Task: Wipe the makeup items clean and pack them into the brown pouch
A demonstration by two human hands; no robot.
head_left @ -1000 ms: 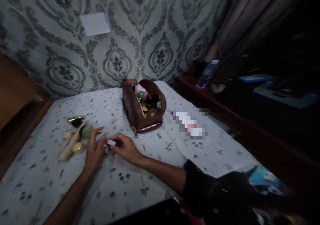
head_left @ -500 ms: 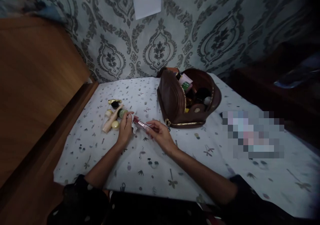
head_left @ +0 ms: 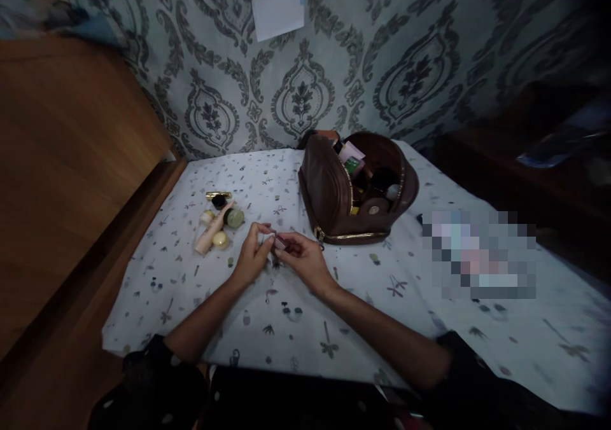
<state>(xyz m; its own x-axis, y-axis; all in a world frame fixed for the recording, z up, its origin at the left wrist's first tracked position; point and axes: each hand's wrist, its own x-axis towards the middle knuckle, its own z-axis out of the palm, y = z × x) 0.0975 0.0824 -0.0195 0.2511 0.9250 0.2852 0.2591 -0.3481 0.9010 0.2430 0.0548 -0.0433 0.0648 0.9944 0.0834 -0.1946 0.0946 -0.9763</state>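
A small pinkish tube (head_left: 279, 243) sits between my two hands above the patterned white cloth. My right hand (head_left: 305, 258) is closed around its right side, fingers curled. My left hand (head_left: 254, 252) meets it from the left, thumb and fingers pinched at the tube's end, perhaps with a whitish tissue that is hard to make out. Left of my hands lie a peach tube (head_left: 209, 234), a green jar (head_left: 235, 218), a yellow round item (head_left: 219, 240), a black-lidded jar (head_left: 218, 201) and a gold tube (head_left: 216, 194).
An unzipped brown bag (head_left: 327, 185) full of small items stands behind and right of my hands. A blurred-out object (head_left: 477, 252) lies on the right of the cloth (head_left: 267, 341). Wooden furniture (head_left: 71, 150) borders the left side; a patterned wall rises behind.
My left hand has moved right, away from the green jar, to meet my right hand. The tube, earlier visible along its length between the hands, is now mostly covered by fingers.
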